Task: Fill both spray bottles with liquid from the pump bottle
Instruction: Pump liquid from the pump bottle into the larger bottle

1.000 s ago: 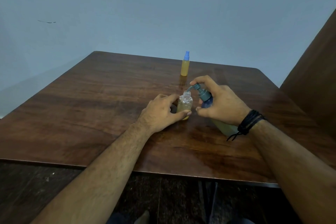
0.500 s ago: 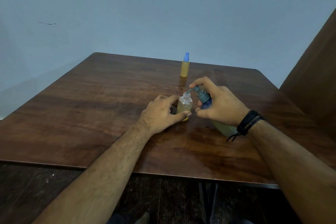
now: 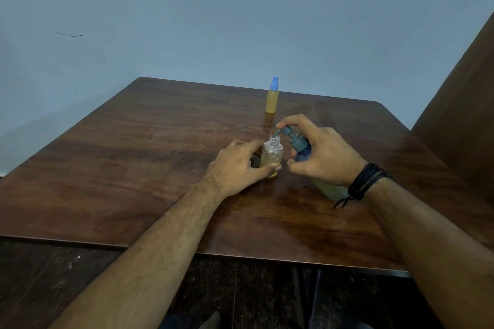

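Observation:
A small clear bottle [image 3: 272, 155] without a cap stands on the wooden table [image 3: 133, 157], partly full of yellowish liquid. My left hand [image 3: 238, 165] grips its lower body, thumb across the front. My right hand [image 3: 320, 152] holds the tilted pump bottle [image 3: 302, 145], forefinger on the grey-blue pump head, whose spout sits over the small bottle's open neck. The pump bottle's pale base [image 3: 331, 189] shows below my wrist. A second spray bottle [image 3: 272, 99], orange-filled with a blue spray cap, stands upright farther back.
The table's near edge [image 3: 240, 254] runs across the lower view, with dark floor below it. A brown wooden panel [image 3: 465, 115] rises at the right. A pale blue wall stands behind the table.
The pump head sits slightly higher than half a second ago. Both hands and both small bottles stay where they were.

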